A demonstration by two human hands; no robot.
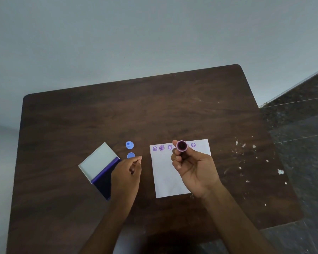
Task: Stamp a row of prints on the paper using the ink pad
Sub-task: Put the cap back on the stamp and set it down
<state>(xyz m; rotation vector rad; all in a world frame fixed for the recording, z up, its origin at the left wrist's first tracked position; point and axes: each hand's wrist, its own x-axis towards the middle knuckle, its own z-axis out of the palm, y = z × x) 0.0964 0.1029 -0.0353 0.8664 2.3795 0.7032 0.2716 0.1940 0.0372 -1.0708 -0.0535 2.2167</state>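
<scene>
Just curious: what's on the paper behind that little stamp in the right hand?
The stamp in the right hand hovers over the paper's top row of purple prints. Four prints show clearly; a fifth peeks out, and anything directly behind is hidden.

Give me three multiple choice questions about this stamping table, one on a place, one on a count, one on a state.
1. Where is the ink pad? A) left of the paper B) on the paper C) right of the paper
2. How many blue stamps stand between pad and paper? A) none B) two C) five
3. The ink pad lid is: A) open B) shut C) missing

Answers: 1 A, it lies left of the paper. 2 B, one blue stamp behind another. 3 A, the lid is folded back.
</scene>
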